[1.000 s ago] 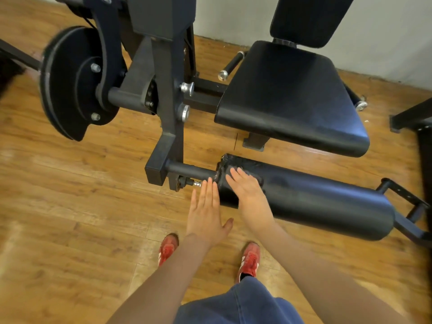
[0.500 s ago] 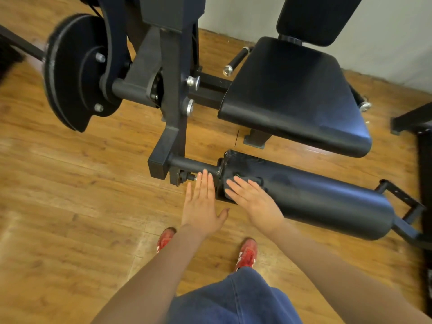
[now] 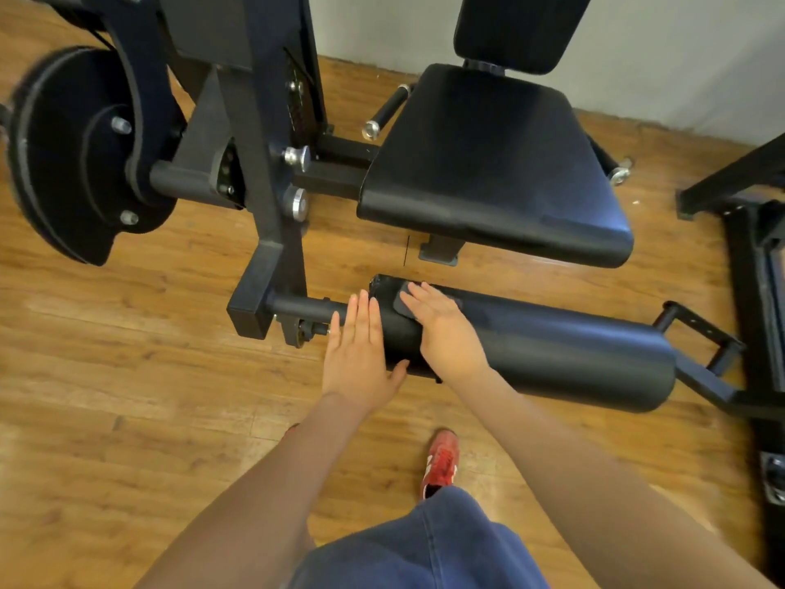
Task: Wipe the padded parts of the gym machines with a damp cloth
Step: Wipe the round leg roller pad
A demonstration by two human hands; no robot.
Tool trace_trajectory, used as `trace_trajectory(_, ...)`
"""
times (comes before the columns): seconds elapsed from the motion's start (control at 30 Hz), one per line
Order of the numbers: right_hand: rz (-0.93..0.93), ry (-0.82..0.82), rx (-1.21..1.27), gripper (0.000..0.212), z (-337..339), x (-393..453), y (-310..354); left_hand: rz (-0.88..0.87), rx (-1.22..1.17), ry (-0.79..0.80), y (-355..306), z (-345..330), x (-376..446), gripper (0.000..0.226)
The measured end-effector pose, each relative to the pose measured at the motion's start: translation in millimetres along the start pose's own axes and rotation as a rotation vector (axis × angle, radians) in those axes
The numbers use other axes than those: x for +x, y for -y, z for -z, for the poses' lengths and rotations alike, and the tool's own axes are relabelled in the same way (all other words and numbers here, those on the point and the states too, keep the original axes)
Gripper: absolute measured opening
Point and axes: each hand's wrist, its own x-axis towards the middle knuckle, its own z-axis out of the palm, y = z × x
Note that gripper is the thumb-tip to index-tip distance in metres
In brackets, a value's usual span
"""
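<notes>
Flat right hand (image 3: pixel 448 333) on cloth (image 3: pixel 408 300)

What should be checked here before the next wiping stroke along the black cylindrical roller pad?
1. Dark cloth between palm and black cylindrical roller pad: ok, corner shows under the fingers.
2. Right hand flat on the pad's left end: ok.
3. Left hand open beside the pad's end, holding nothing: ok.
4. Cloth damp: cannot tell.
5. Rest of the pad free of obstacles: ok.
6. Black padded seat already wiped: cannot tell.
</notes>
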Motion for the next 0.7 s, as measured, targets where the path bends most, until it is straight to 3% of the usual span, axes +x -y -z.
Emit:
trace_trajectory(0.23,-0.348,-0.136,0.067,0.062,33.8,-77.2,-95.0,-0.18,0.07,-0.045,-30.7,5.6,15.3,0.089)
trace_trajectory(0.43,-0.513,-0.259,0.1,0.056,27.2,-80.2,-92.1,-0.161,0.048,-0.055,-34.6,-5.7,10.8,0.093)
trace_trajectory(0.7,-0.155,-0.081,0.036,0.063,19.8,-28.6,-37.3,-0.176,0.007,-0.077,-33.2,-9.8,3.9,0.095)
